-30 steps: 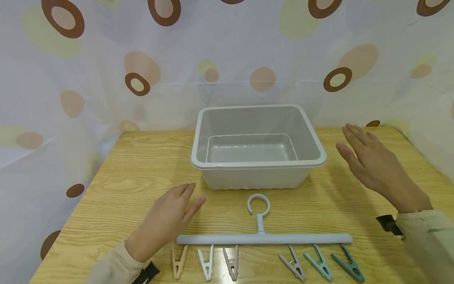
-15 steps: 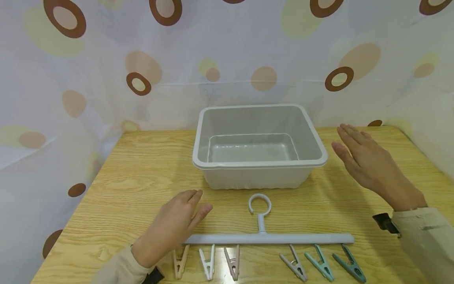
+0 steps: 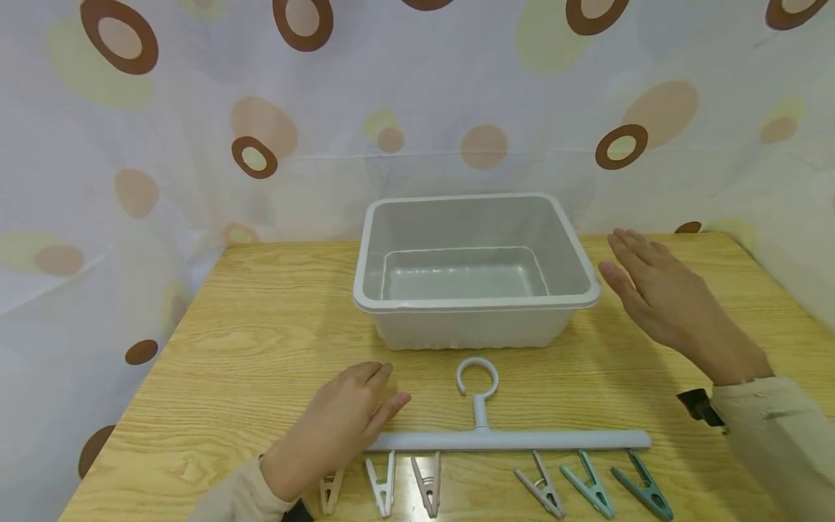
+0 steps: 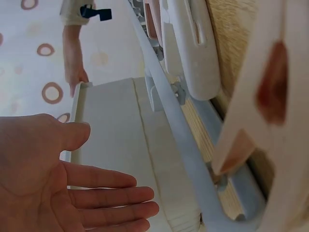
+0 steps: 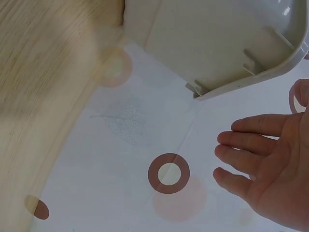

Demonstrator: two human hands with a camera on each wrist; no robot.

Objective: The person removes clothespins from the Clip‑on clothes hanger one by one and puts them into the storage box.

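Observation:
A light grey plastic basin [image 3: 476,326] stands at the back middle of the table, nothing inside it. In front lies a pale hanger [image 3: 554,439] with a round hook and several clothespins along its bar, among them a white clothespin [image 3: 380,486] and a dark teal clothespin [image 3: 642,486]. My left hand [image 3: 339,420] hovers over the bar's left end, fingers straight, hiding part of a beige clothespin [image 3: 330,493]. My right hand [image 3: 678,304] is held with straight fingers beside the basin's right rim, apart from it. In the right wrist view its palm [image 5: 285,169] holds nothing.
The wooden table [image 3: 248,326] meets a spotted cloth [image 3: 417,109] along its back edge, and the cloth also covers both sides. Dark straps [image 3: 701,407] sit at the wrists.
My left hand has moved right and slightly nearer, now covering the hanger's left end. My right hand has shifted left, closer to the basin. Basin and hanger stay in place.

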